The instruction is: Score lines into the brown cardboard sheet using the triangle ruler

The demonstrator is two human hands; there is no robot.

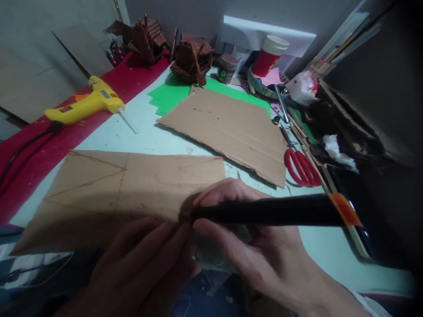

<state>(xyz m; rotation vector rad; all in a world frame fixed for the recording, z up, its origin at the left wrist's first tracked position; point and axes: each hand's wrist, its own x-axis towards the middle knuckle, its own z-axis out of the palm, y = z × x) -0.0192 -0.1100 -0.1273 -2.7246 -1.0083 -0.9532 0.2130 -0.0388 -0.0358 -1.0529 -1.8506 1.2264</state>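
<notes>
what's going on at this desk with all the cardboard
A person is working on a cardboard sheet marked with lines. The right hand grips a black tool with an orange end, its tip at the sheet's near edge; the left hand rests right beside the tip. A yellow glue gun and red scissors lie untouched farther back.

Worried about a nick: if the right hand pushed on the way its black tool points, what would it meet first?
Likely the fingertips of the left hand, on the marked cardboard just past the tip of the black tool; depth unclear.

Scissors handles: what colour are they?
Red. The scissors show best in the head view.
</notes>
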